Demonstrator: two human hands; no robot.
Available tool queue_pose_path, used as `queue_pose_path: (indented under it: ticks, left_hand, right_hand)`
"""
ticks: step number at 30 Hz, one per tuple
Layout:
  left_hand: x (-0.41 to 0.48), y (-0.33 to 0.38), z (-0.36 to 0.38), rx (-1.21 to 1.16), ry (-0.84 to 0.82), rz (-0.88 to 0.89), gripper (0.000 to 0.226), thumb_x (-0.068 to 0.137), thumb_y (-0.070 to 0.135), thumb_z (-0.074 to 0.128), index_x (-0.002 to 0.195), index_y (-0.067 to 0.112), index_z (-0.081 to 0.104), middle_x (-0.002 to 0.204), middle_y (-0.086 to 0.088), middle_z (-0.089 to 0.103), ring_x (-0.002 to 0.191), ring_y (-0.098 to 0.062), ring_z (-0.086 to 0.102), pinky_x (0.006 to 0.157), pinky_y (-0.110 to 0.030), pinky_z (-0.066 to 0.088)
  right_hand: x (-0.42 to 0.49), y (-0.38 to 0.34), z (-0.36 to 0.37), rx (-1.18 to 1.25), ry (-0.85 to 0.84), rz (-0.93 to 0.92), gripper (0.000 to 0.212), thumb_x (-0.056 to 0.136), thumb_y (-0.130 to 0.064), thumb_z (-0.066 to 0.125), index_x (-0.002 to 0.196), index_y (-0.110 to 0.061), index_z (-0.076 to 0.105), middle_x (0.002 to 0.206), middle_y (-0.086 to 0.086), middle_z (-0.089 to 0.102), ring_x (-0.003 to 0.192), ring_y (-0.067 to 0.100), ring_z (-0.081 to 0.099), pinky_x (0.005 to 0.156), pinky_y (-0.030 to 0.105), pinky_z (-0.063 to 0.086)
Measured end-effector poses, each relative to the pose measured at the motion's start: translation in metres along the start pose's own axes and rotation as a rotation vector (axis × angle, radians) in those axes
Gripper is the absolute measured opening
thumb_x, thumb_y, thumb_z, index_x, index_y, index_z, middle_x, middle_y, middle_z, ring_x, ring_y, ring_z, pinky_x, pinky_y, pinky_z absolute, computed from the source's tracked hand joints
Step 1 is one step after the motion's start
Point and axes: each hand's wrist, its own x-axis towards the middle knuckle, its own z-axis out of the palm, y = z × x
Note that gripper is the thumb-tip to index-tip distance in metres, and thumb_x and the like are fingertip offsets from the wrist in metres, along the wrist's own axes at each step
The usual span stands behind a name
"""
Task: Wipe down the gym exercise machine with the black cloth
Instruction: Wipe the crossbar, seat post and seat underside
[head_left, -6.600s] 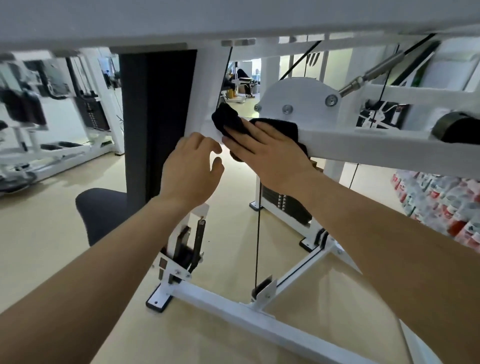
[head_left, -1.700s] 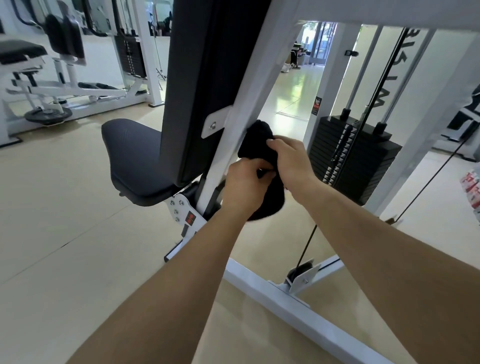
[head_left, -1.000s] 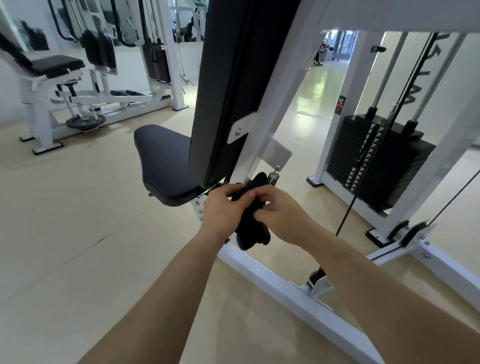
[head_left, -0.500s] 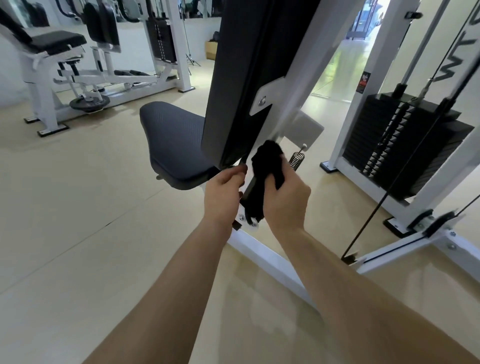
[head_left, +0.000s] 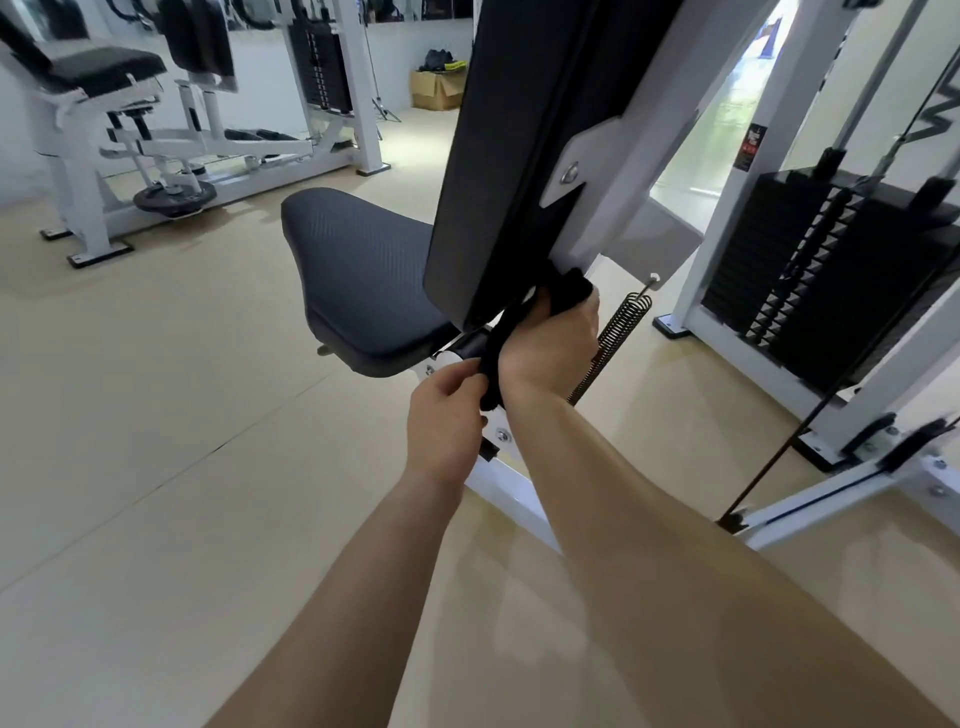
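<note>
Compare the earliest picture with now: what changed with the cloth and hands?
The cloth came from up high down to the foot of the post beside the seat. The left hand, free at first, now pinches its lower end. The right hand has held it throughout.

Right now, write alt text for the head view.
A right hand grips a black cloth against a gym machine's white frame below the back pad, while the left hand pinches the cloth's hanging end. Padded seat left, weight stack right.

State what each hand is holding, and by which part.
Both hold the black cloth. The right hand grips its upper part, and the left hand pinches its hanging lower end.
</note>
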Motion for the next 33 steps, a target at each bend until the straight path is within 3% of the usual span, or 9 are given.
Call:
queue_pose_path:
  ticks: [6, 10, 13, 17, 23, 27, 29, 31, 33]
  left_hand:
    - [-0.004, -0.008, -0.007, -0.093, 0.062, -0.095, 0.024, 0.095, 0.008, 0.051, 0.097, 0.019, 0.072, 0.109, -0.014, 0.071, 0.105, -0.029, 0.067, 0.050, -0.016, 0.050]
    - [-0.003, -0.006, -0.008, -0.101, 0.068, -0.056, 0.022, 0.095, 0.009, 0.052, 0.096, 0.020, 0.071, 0.102, -0.011, 0.072, 0.084, -0.020, 0.069, 0.048, -0.018, 0.050]
    - [-0.001, -0.014, -0.010, -0.110, 0.068, -0.037, 0.023, 0.095, 0.010, 0.053, 0.104, 0.019, 0.071, 0.097, -0.001, 0.073, 0.071, -0.012, 0.069, 0.055, -0.021, 0.055]
    - [-0.004, -0.028, -0.009, -0.054, 0.090, -0.013, 0.026, 0.096, 0.022, 0.057, 0.116, 0.033, 0.070, 0.106, 0.009, 0.073, 0.095, -0.010, 0.070, 0.086, -0.031, 0.057]
    - [-0.027, -0.009, 0.007, -0.143, -0.076, -0.043, 0.028, 0.106, 0.031, 0.046, 0.123, 0.023, 0.067, 0.100, -0.003, 0.072, 0.083, -0.021, 0.074, 0.068, -0.026, 0.060]
    - [-0.059, -0.023, 0.010, -0.028, -0.130, -0.162, 0.024, 0.105, 0.028, 0.049, 0.111, 0.018, 0.070, 0.095, -0.002, 0.073, 0.094, -0.028, 0.074, 0.075, -0.035, 0.062]
    - [-0.072, -0.030, 0.008, 0.060, -0.137, -0.211, 0.020, 0.103, 0.025, 0.054, 0.113, 0.018, 0.070, 0.104, -0.008, 0.073, 0.096, -0.030, 0.073, 0.075, -0.037, 0.063]
    - [-0.079, -0.028, -0.002, 0.137, -0.192, -0.257, 0.020, 0.101, 0.023, 0.058, 0.114, 0.014, 0.071, 0.105, -0.011, 0.074, 0.089, -0.026, 0.074, 0.072, -0.035, 0.062]
    - [-0.073, -0.024, -0.011, 0.190, -0.279, -0.266, 0.020, 0.099, 0.022, 0.062, 0.113, 0.012, 0.071, 0.099, -0.010, 0.074, 0.082, -0.021, 0.074, 0.071, -0.031, 0.061]
  right_hand:
    - [0.010, -0.003, -0.006, 0.023, -0.016, -0.083, 0.029, 0.096, -0.017, 0.059, 0.123, -0.008, 0.059, 0.119, 0.007, 0.067, 0.115, 0.029, 0.060, 0.085, 0.020, 0.035]
    - [0.017, -0.019, -0.007, 0.122, 0.066, -0.069, 0.027, 0.097, -0.014, 0.056, 0.124, -0.008, 0.059, 0.122, 0.005, 0.066, 0.117, 0.024, 0.059, 0.081, 0.006, 0.026]
    - [0.010, -0.007, -0.004, 0.060, 0.005, -0.051, 0.027, 0.097, -0.018, 0.058, 0.123, -0.011, 0.058, 0.120, 0.003, 0.067, 0.115, 0.026, 0.060, 0.083, 0.013, 0.031]
    - [0.006, 0.001, -0.014, -0.099, -0.142, -0.058, 0.030, 0.096, -0.019, 0.058, 0.126, -0.014, 0.059, 0.120, 0.005, 0.069, 0.115, 0.028, 0.061, 0.088, 0.023, 0.038]
    - [-0.024, 0.021, -0.085, -0.103, -0.570, -0.118, 0.016, 0.090, -0.026, 0.069, 0.106, -0.027, 0.071, 0.086, -0.017, 0.068, 0.083, 0.005, 0.064, 0.069, 0.004, 0.041]
    - [-0.040, 0.054, -0.126, -0.170, -0.851, -0.095, 0.028, 0.090, -0.031, 0.070, 0.118, -0.030, 0.068, 0.100, -0.011, 0.071, 0.094, 0.011, 0.066, 0.074, 0.012, 0.048]
    - [-0.046, 0.067, -0.142, -0.185, -0.983, -0.079, 0.030, 0.087, -0.031, 0.068, 0.117, -0.033, 0.066, 0.102, -0.008, 0.072, 0.096, 0.015, 0.067, 0.085, 0.029, 0.055]
    - [-0.053, 0.075, -0.158, -0.142, -1.108, 0.000, 0.032, 0.080, -0.027, 0.060, 0.109, -0.039, 0.064, 0.103, -0.005, 0.072, 0.100, 0.018, 0.068, 0.094, 0.045, 0.055]
    - [-0.052, 0.081, -0.163, -0.035, -1.161, 0.083, 0.035, 0.085, -0.016, 0.051, 0.106, -0.039, 0.066, 0.107, -0.003, 0.073, 0.107, 0.020, 0.066, 0.099, 0.046, 0.052]
